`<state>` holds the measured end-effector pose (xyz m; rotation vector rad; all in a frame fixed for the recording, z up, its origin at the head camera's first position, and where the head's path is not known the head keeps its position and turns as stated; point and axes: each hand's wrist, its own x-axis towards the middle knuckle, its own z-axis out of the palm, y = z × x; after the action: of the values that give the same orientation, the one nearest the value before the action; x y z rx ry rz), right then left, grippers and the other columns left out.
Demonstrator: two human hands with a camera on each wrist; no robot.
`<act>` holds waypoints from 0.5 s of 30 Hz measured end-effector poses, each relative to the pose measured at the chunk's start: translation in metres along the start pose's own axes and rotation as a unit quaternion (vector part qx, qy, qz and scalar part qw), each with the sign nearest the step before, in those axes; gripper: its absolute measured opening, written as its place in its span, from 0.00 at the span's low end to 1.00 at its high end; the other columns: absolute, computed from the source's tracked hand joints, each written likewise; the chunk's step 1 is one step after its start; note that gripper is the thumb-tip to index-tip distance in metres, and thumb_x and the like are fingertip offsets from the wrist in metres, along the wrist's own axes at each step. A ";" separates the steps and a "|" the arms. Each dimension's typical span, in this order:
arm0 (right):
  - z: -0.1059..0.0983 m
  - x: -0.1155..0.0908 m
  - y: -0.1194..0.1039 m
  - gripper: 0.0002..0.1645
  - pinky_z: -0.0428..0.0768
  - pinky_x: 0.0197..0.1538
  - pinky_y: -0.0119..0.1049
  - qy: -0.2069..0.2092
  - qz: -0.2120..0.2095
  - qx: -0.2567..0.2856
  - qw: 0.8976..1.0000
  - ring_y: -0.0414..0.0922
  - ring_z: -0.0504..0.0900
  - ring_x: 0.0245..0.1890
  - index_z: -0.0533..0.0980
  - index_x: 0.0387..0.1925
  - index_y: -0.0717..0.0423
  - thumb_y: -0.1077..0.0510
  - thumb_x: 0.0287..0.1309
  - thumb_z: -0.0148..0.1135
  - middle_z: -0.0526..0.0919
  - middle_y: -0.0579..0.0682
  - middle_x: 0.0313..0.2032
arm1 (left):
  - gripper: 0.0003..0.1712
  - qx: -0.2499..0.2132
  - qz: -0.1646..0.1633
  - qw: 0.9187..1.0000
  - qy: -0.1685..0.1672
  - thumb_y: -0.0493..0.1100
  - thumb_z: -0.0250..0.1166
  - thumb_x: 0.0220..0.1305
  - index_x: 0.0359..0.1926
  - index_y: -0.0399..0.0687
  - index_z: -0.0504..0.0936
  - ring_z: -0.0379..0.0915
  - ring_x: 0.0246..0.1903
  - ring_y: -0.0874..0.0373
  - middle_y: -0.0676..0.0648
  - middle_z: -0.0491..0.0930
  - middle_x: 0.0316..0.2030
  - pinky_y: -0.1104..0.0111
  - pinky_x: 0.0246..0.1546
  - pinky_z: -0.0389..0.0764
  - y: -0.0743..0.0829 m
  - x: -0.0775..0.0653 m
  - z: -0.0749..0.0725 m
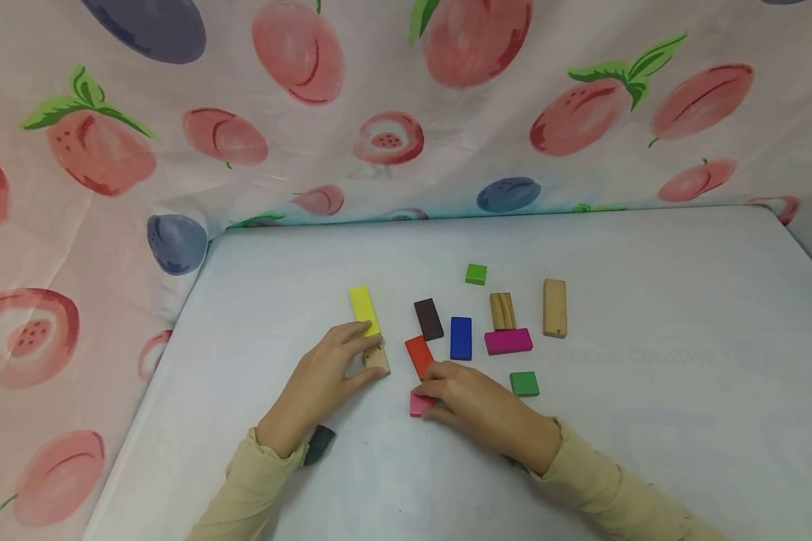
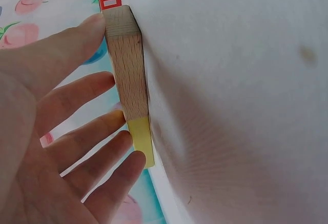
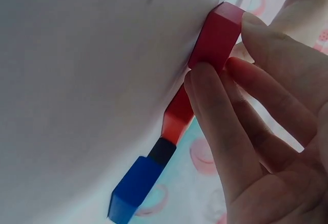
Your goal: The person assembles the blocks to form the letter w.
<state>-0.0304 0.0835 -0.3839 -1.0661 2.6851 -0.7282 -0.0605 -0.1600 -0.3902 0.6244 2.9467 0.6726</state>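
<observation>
In the head view my left hand (image 1: 331, 364) is at a plain wooden block (image 1: 376, 359), thumb at its near end and index finger by its far end. A yellow block (image 1: 363, 306) lies in line beyond it, with other fingertips of that hand against it in the left wrist view. My right hand (image 1: 477, 406) holds a pink block (image 1: 420, 403) between thumb and fingers, partly covering it. Just beyond the pink block lies a red block (image 1: 419, 356), its near end beside the right fingers. A dark brown block (image 1: 429, 319) and a blue block (image 1: 461, 338) lie farther back.
To the right are a magenta block (image 1: 508, 342), a striped wooden block (image 1: 503, 311), a green block (image 1: 524, 384) and a longer wooden block (image 1: 555, 308). A light green block (image 1: 476, 274) lies behind. Fruit-print cloth (image 1: 406, 180) rises behind the white table (image 1: 683, 421).
</observation>
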 end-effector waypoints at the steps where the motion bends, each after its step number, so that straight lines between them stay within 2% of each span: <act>1: 0.000 0.001 -0.001 0.15 0.83 0.48 0.33 0.000 -0.002 -0.001 1.000 0.41 0.80 0.41 0.85 0.46 0.57 0.57 0.57 0.72 0.81 0.46 0.40 | 0.27 0.000 0.001 1.000 0.001 0.55 0.72 0.59 0.59 0.54 0.82 0.67 0.67 0.51 0.47 0.74 0.64 0.52 0.60 0.76 0.000 0.000 0.000; 10: 0.002 0.009 -0.010 0.16 0.83 0.47 0.30 -0.017 -0.002 -0.012 1.000 0.39 0.80 0.39 0.85 0.47 0.56 0.55 0.58 0.72 0.81 0.46 0.39 | 0.28 0.003 0.007 1.000 0.009 0.54 0.74 0.57 0.58 0.52 0.83 0.67 0.66 0.50 0.45 0.75 0.64 0.52 0.59 0.77 0.000 -0.001 0.001; 15: 0.005 0.012 -0.012 0.14 0.83 0.48 0.30 -0.008 -0.012 -0.023 1.000 0.40 0.81 0.40 0.85 0.47 0.55 0.55 0.60 0.69 0.81 0.46 0.40 | 0.27 0.002 0.005 1.000 0.008 0.54 0.73 0.58 0.58 0.53 0.83 0.67 0.66 0.50 0.46 0.75 0.64 0.51 0.58 0.78 0.000 -0.001 0.001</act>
<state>-0.0304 0.0654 -0.3817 -1.1115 2.6934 -0.6612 -0.0594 -0.1600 -0.3909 0.6380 2.9632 0.6755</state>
